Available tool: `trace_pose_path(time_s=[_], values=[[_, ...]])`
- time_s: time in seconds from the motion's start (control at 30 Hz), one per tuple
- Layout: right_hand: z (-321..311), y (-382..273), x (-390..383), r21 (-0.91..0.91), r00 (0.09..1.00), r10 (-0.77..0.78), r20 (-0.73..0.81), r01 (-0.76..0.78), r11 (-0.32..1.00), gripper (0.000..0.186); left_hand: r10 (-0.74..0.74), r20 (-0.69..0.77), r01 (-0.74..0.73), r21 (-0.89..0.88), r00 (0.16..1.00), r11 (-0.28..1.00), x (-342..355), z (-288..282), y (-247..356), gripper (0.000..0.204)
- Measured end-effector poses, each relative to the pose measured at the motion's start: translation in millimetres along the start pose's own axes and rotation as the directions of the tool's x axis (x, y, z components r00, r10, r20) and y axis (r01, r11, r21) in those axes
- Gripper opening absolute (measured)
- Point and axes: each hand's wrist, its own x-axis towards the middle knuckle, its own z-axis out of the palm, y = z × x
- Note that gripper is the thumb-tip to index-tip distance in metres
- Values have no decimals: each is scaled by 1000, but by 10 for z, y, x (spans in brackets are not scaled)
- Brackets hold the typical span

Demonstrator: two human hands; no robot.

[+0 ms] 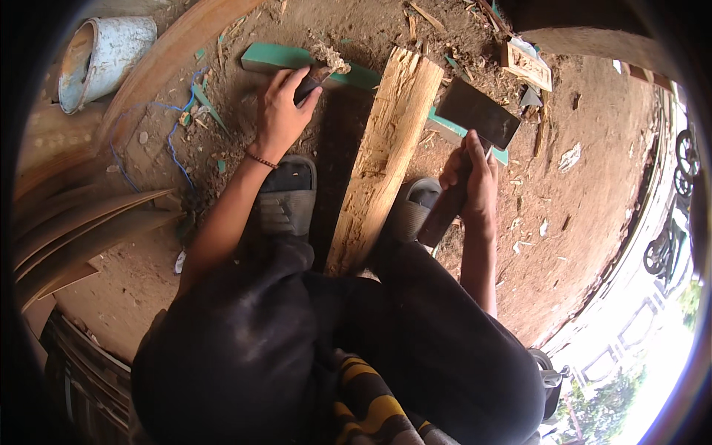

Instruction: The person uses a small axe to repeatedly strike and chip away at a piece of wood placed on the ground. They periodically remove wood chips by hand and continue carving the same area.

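A rough, pale wooden beam (382, 156) with gouged faces lies between my feet. Its far end rests across a green-painted length of wood (271, 57). On the left of the beam, my left hand (285, 104) is closed around a dark handle whose splintered, frayed end (331, 61) sticks up; it looks like a chisel, though its blade is hidden. To the right, my right hand (475, 174) grips a mallet by its dark wooden handle (447, 211). The mallet's blocky dark head (478, 113) is held apart from both the beam and the chisel.
Wood chips and offcuts litter the dirt floor (586, 200). A worn whitish bucket (122, 59) lies at the far left, near a blue cord (172, 141). Curved wooden pieces (96, 230) are stacked at left. A small wooden block (526, 67) lies at far right.
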Motion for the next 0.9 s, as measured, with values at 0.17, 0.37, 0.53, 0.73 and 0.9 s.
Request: trace_pose_path(time_s=[0.17, 0.37, 0.53, 0.73, 0.9], values=[[251, 17, 247, -121, 997, -19, -70, 10, 993, 30, -20, 3, 20, 46, 1000, 999, -12, 44, 45, 41], [391, -9, 507, -168, 987, -158, -3, 155, 973, 32, 34, -175, -22, 69, 984, 997, -124, 22, 314, 49], [451, 56, 554, -255, 978, -184, -99, 153, 955, 34, 100, -57, -113, -342, 993, 933, -556, 100, 781, 47], [438, 213, 89, -453, 993, -28, -113, -27, 891, 42, 203, 78, -182, -211, 976, 960, -871, 306, 789, 53], [485, 118, 74, -489, 986, -96, -137, 17, 872, 36, 137, 96, -103, -297, 986, 949, -966, 376, 701, 46]])
